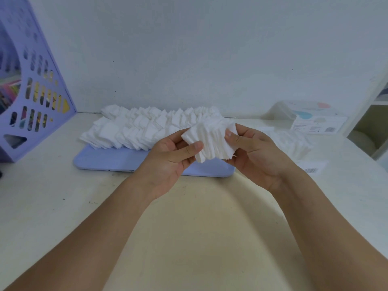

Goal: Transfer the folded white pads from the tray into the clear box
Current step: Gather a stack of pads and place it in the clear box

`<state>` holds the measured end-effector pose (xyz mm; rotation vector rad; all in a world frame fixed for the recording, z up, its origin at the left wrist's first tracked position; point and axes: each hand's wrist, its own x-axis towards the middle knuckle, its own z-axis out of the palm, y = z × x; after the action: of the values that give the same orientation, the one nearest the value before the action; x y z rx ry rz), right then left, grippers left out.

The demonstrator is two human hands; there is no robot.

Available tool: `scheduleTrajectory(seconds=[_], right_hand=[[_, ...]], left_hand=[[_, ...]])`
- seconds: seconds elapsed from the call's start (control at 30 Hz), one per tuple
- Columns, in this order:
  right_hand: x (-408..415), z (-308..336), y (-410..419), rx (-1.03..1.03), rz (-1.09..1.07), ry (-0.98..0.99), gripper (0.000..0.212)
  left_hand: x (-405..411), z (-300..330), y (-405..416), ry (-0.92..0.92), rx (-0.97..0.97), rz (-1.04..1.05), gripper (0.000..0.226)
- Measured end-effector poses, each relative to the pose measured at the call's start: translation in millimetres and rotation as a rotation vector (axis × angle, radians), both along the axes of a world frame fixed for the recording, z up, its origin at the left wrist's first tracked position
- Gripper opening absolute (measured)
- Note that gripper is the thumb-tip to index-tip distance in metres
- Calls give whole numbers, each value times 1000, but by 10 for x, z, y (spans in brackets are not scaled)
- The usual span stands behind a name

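Pads [210, 141] bunch between hands | left hand [168, 162] pinching it | right hand [258, 152] pinching it | above tray [117, 160]

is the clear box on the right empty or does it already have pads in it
Partly filled: a row of white pads shows through the clear box. How full cannot be told; its walls are faint.

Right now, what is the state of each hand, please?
Left hand: holding the stack of white pads.
Right hand: holding the same stack.
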<state>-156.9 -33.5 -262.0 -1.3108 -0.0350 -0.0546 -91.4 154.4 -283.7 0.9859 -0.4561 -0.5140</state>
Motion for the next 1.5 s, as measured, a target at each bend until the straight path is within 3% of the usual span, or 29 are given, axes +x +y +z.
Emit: scheduleTrajectory(seconds=[0.17,0.33,0.57,0.7,0.83,1.03,1.13,1.23,1.37,1.5], right_hand=[[9,-12,16,-6,-27,17,31],[22,-40,70,-2,-82,17,29],[47,-76,78,54,-73,83,29],[44,-55,76,96,-70,100,22],[38,-54,137,82,-103,91,33],[27,-148,444,-384,-391,-79,22],[5,-182,574,-574,-405,-186,42],[-48,-161,646,-508,-239,-118,58],[-40,-154,645,-438,-113,-24,60],[-16,-35,593,-177,-122,37,33]], left_hand=[[-5,-27,-17,-40,28,85,45],[-22,-58,-39,-87,50,172,27],[-77,-86,-99,-189,100,276,19],[-99,-109,-114,-294,179,338,24],[-165,-115,-177,-317,220,411,30],[-314,-142,-305,-252,211,415,25],[-308,-191,-331,-231,257,414,25],[-299,-222,-338,-172,241,317,39],[-277,-198,-323,-248,395,301,47],[-196,-170,-281,-165,405,352,24]])
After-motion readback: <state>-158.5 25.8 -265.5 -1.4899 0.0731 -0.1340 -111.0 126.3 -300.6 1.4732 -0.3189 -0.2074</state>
